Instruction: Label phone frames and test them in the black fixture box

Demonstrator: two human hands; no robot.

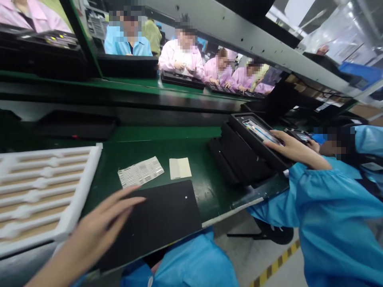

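Note:
My left hand (pixel 104 219) is over a flat black mat (pixel 161 215) at the table's front edge. Its fingers are stretched out, with nothing held in them. At the right, my right hand (pixel 295 149) reaches across a stack of black foam trays (pixel 239 155). Its thumb and fingers are at the sides of a phone-like device (pixel 259 131) with a bright face, which lies in the top tray's recess. Some of its fingertips are hard to make out. Beyond the mat lie a sheet of small labels (pixel 140 172) and a pale square paper pad (pixel 180 168).
A white slotted rack (pixel 48 191) stands at the left on the green table (pixel 143 139). A dark tray (pixel 77 123) lies at the back left. A co-worker in blue (pixel 344 159) sits close at the right. Several people work across the line under a metal beam (pixel 239 36).

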